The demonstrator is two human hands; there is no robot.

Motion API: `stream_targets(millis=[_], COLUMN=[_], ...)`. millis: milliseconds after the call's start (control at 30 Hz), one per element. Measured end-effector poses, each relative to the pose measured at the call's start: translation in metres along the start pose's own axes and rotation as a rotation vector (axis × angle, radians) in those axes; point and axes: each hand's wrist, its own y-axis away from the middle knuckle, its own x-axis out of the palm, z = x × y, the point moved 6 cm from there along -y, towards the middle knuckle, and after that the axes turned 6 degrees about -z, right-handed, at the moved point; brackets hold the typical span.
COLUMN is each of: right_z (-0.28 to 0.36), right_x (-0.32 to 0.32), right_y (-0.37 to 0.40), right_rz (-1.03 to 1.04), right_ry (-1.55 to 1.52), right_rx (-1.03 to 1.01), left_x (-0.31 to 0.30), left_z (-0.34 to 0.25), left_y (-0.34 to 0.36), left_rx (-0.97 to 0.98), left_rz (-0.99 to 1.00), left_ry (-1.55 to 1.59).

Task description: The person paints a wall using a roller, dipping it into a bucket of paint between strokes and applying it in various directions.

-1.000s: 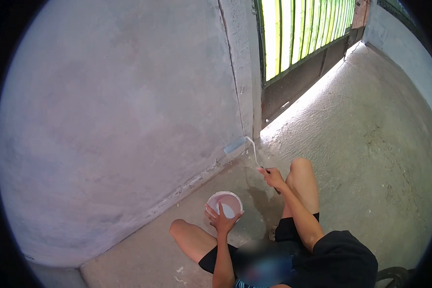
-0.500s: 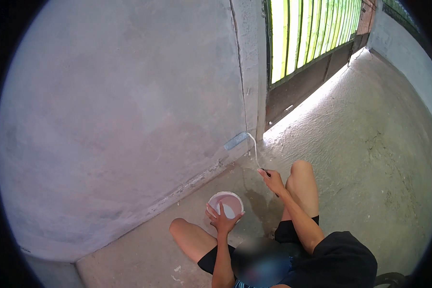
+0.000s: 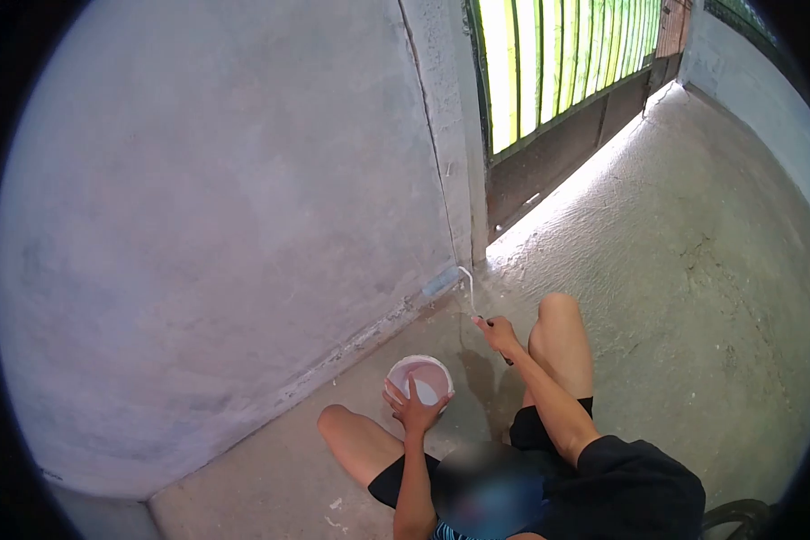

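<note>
A small round pink container (image 3: 403,365), with a pale liquid seen inside it, is set on the concrete floor (image 3: 684,270) in the lower middle of the frame, near the foot of the grey plastered wall (image 3: 225,225). It is held at its near rim by the left hand (image 3: 414,412), whose grip is closed loosely over the edge, with the fingers spread across the opening.

A paint roller with a pale blue-grey sleeve and a thin white wire frame (image 3: 442,282) is held by the right hand (image 3: 497,333), just right of centre. The grip is closed tightly around the dark handle, most of which is hidden inside the fist. The sleeve is pressed against the lowest part of the wall, just above the floor and just left of the wall's corner.

The person's bare knees are seen on either side of the container, the left knee (image 3: 337,425) low in the frame and the right knee (image 3: 558,310) raised beside the right hand. A barred metal gate (image 3: 558,63), brightly lit from behind, is seen at the upper right.
</note>
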Motion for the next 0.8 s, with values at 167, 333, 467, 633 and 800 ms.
stream_targets(millis=[167, 333, 467, 633, 800], right_z=[0.026, -0.012, -0.016, -0.013, -0.018], right_x=[-0.012, 0.006, 0.017, 0.013, 0.022], right_y=[0.021, -0.003, -0.004, 0.001, -0.005], right_rz=[-0.054, -0.012, -0.005, -0.053, -0.005], right_ry=[-0.033, -0.013, -0.045, -0.053, -0.014], right_rx=[-0.136, -0.029, -0.061, -0.115, 0.053], left_x=[0.006, 0.004, -0.001, 0.002, 0.005], left_z=[0.005, 0.0, -0.002, 0.002, 0.004], left_y=[0.0, 0.004, 0.002, 0.001, -0.003], left_rx=[0.028, 0.001, -0.009, -0.021, 0.012], left_rz=[-0.025, -0.019, 0.008, 0.004, -0.019], left_ry=[0.013, 0.014, -0.004, 0.0, -0.018])
